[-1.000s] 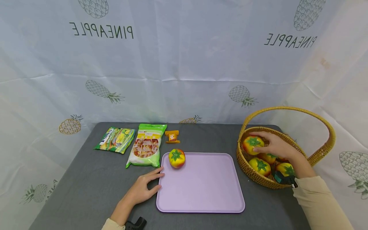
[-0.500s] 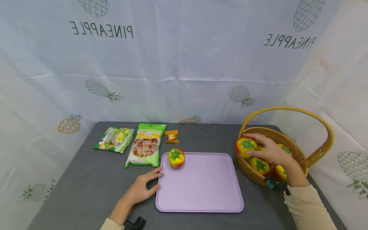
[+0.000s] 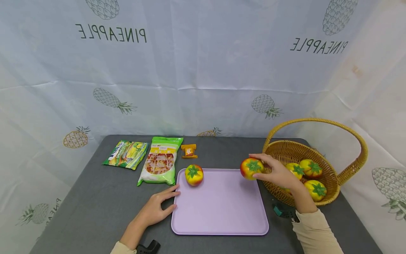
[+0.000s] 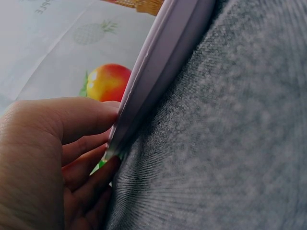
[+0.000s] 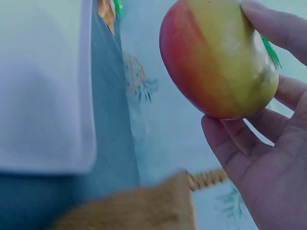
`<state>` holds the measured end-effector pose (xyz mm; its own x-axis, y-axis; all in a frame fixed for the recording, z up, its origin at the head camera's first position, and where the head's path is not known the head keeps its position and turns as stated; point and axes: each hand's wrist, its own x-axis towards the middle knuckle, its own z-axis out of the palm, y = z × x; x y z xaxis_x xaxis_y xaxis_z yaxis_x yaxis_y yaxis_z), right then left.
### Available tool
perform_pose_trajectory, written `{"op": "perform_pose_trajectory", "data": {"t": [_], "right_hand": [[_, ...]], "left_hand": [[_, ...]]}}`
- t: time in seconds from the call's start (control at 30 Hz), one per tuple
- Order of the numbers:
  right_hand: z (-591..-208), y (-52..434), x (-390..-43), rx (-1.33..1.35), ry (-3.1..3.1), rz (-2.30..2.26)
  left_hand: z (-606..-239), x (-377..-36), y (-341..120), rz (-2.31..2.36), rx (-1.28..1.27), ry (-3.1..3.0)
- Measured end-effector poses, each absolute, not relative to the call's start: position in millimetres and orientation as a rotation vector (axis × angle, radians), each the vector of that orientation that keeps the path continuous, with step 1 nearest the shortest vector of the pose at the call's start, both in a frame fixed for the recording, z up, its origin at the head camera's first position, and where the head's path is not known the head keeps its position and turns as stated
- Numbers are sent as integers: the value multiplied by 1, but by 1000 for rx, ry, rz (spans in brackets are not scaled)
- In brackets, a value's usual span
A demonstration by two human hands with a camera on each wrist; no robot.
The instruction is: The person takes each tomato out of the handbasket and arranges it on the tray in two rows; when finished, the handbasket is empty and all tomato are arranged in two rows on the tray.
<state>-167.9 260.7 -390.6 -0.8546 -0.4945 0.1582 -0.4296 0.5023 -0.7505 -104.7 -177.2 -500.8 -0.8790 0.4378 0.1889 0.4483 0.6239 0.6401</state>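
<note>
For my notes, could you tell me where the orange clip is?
In the head view, the orange clip lies on the table's far left-centre, beside the white snack bag, behind the tray.

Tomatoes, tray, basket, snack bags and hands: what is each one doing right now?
Held tomato: gripped in right hand, over tray corner.
Other tomato: sitting on tray.
Tray: flat on table, left hand touching its edge.
Basket: upright, three tomatoes showing inside.
Snack bags: lying flat, sealed.
</note>
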Motion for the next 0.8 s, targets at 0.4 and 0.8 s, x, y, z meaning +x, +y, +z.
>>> {"op": "perform_pose_trajectory", "data": {"t": [0.4, 0.8], "right_hand": [[-428, 210, -173, -826, 2562, -1402], [-455, 174, -187, -757, 2547, -1374]], "left_hand": [[-500, -104, -178, -1118, -772, -2811], [-501, -104, -177, -1130, -755, -2824]]}}
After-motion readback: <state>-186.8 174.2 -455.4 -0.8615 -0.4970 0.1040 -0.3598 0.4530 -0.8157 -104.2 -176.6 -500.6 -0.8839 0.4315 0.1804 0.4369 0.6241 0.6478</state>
